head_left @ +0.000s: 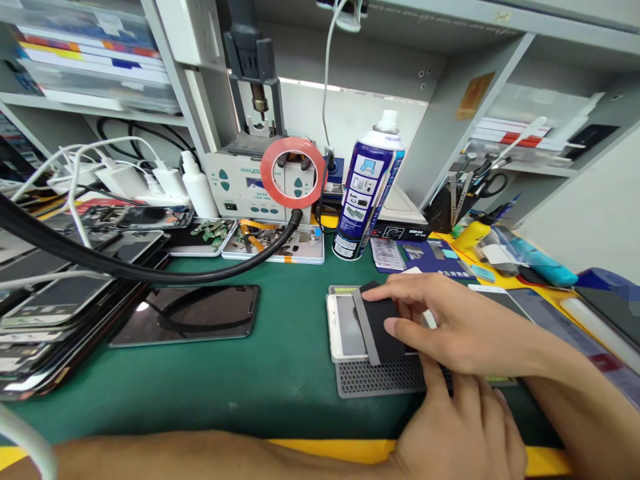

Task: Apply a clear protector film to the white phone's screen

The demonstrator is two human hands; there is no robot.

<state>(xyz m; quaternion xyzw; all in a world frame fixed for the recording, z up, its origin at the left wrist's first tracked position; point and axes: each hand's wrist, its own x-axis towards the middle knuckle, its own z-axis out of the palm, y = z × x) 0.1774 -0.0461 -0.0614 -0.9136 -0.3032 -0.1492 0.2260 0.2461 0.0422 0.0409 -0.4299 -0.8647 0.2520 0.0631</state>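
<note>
A white phone lies face up on a grey honeycomb-textured pad. My right hand is closed on a black squeegee card with a grey edge strip, pinching it between thumb and fingers. The card lies tilted across the phone's screen, with the strip towards the phone's left end. Beneath my right hand, my left hand rests with fingers stretched out at the phone's near edge and over the pad. Its foremost fingertips are partly hidden by the right hand, which also covers the phone's right part.
A dark phone lies left on the green mat, beside stacked screens. A black hose arches behind it. A spray can, red tape roll and parts tray stand at the back. More panels lie right.
</note>
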